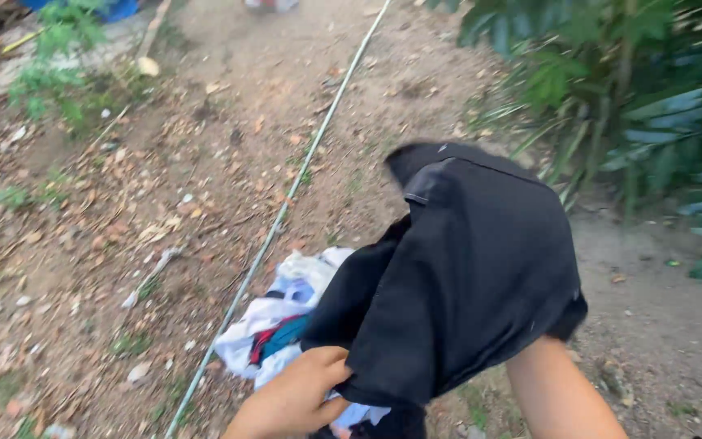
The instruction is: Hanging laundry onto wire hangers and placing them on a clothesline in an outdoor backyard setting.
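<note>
The ground is bare brown soil [205, 162] with dry leaves, and green leafy plants [635, 97] stand at the right. A thin white line [286, 203] crosses it diagonally. The soft black cloth garment [465, 276] hangs over it, its long axis rising up-right. The left hand [298, 398] pinches the lower hem; the right hand is hidden inside, grip unclear. A crumpled white and blue clothes bundle [274, 329] lies behind.

Outdoor yard: bare dirt ground [205, 162] with dry leaves, weeds [58, 57], leafy shrubs [627, 89], a taut line [286, 203], laundry [278, 333].
</note>
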